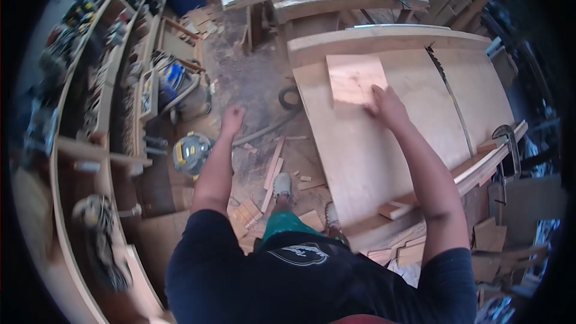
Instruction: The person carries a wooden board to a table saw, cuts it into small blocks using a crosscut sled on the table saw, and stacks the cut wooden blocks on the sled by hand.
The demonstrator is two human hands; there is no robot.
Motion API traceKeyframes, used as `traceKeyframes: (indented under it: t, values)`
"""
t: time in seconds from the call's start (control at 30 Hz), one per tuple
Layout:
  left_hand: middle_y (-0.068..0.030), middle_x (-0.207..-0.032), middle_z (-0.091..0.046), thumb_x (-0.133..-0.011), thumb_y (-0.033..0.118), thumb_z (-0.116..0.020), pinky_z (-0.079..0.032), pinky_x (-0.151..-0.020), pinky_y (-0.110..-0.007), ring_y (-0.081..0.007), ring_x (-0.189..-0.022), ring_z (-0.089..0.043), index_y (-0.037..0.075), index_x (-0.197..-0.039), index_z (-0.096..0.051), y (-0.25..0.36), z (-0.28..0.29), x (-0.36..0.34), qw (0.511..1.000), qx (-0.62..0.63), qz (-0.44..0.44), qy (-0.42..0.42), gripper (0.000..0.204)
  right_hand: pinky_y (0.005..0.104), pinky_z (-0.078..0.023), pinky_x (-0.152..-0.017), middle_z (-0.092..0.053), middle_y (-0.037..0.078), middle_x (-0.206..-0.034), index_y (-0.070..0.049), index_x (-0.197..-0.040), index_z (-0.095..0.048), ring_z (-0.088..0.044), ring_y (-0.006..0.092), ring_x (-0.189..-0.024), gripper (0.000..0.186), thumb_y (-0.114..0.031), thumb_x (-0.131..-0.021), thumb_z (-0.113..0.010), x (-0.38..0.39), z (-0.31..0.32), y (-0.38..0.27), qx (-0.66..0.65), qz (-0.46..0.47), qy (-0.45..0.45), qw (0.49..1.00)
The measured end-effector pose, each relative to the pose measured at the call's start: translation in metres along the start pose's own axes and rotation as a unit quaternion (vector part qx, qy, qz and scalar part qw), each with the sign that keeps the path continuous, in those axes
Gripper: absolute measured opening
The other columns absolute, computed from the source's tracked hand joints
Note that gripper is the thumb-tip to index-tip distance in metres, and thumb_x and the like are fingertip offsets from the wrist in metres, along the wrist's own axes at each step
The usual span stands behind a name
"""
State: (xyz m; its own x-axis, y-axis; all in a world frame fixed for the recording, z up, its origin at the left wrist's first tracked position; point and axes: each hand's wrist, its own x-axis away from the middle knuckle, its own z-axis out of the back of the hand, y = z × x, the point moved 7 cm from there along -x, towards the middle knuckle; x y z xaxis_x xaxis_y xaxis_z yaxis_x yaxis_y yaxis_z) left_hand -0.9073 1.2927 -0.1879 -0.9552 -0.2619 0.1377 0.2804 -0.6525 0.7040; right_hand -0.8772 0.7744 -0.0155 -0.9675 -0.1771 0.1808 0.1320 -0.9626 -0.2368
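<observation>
Plywood tabletop: one board in right hand, one clamp.

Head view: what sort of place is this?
Most likely a woodworking shop: a C-clamp at the edge of a plywood-topped table, wood offcuts strewn on the floor, and a wooden board in the right hand.

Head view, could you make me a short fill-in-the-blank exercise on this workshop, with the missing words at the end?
1. The square wooden board is in the person's ____ hand.
2. Below the dark shirt, the person's shorts are ____.
3. A rounded grey machine with ____ parts stands on the floor.
4. In the picture, the metal clamp sits toward the ____ end of the worktable.

Missing words: right; green; yellow; right.
</observation>
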Motion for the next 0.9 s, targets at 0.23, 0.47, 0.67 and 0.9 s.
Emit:
traceKeyframes:
  t: [0.23,0.47,0.67,0.9]
  values:
    - [-0.0195,-0.113,-0.064,-0.085,0.029,-0.066,-0.048,-0.092,-0.045,-0.0361,-0.109,-0.060,0.008,-0.111,-0.066,0.081,0.041,-0.257,0.985,0.004,-0.108,0.133,0.033,0.0488,-0.035,-0.112,-0.041,0.023,-0.147,-0.009,-0.138,-0.051,-0.036,0.0448,-0.137,0.062,-0.028,-0.083,-0.072,0.057,-0.050,-0.109,-0.051,0.292,0.111,0.949]
    - [-0.0192,-0.122,-0.062,-0.081,0.034,-0.071,-0.047,-0.097,-0.044,-0.0356,-0.113,-0.059,0.010,-0.124,-0.060,0.123,0.112,-0.413,0.967,-0.007,-0.130,0.220,0.051,0.0464,-0.038,-0.110,-0.050,0.017,-0.141,-0.009,-0.131,-0.057,-0.042,0.0409,-0.135,0.058,-0.035,-0.081,-0.072,0.045,-0.057,-0.147,-0.014,0.186,0.084,0.979]
    - [-0.0204,-0.128,-0.060,-0.079,0.041,-0.074,-0.047,-0.100,-0.046,-0.0354,-0.120,-0.057,0.014,-0.136,-0.053,0.132,0.126,-0.485,0.967,-0.160,-0.019,0.197,0.067,0.0431,-0.038,-0.110,-0.055,0.013,-0.138,-0.008,-0.122,-0.064,-0.047,0.0360,-0.130,0.047,-0.028,-0.080,-0.071,0.037,-0.062,-0.147,0.009,0.195,0.069,0.978]
    - [-0.0156,-0.130,-0.057,-0.082,0.034,-0.072,-0.041,-0.099,-0.050,-0.0349,-0.126,-0.049,0.017,-0.129,-0.056,0.180,0.115,-0.452,0.925,-0.287,0.044,0.246,0.052,0.0429,-0.038,-0.111,-0.056,0.013,-0.137,-0.007,-0.123,-0.063,-0.047,0.0342,-0.130,0.048,-0.027,-0.080,-0.071,0.036,-0.062,-0.142,-0.011,0.171,0.067,0.983]
